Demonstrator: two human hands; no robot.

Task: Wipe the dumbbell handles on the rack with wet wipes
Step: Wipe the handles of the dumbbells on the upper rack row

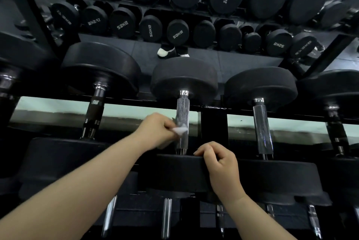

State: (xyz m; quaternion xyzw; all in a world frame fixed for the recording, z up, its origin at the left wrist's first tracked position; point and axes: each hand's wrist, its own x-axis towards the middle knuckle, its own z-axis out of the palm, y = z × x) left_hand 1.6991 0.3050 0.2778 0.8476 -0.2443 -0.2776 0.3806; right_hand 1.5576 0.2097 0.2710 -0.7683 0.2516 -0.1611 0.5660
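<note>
At centre left of the frame, a dumbbell's dark handle [93, 111] with chrome collars spans two round, matte black rubber heads. Just right of it, the left hand [155, 129] pinches a crumpled white wet wipe [180, 130] in curled fingers and presses it against the lower part of the central handle [182, 111], a knurled chrome cylinder at mid-frame. The right hand [219, 164] grasps the near head [174, 171] of that same dumbbell, fingers curled over its upper rim. A black rack post [213, 123] stands just behind. Further right lies a second knurled chrome handle [262, 127], untouched. Rows of round black heads with reversed grey lettering fill the upper frame.
</note>
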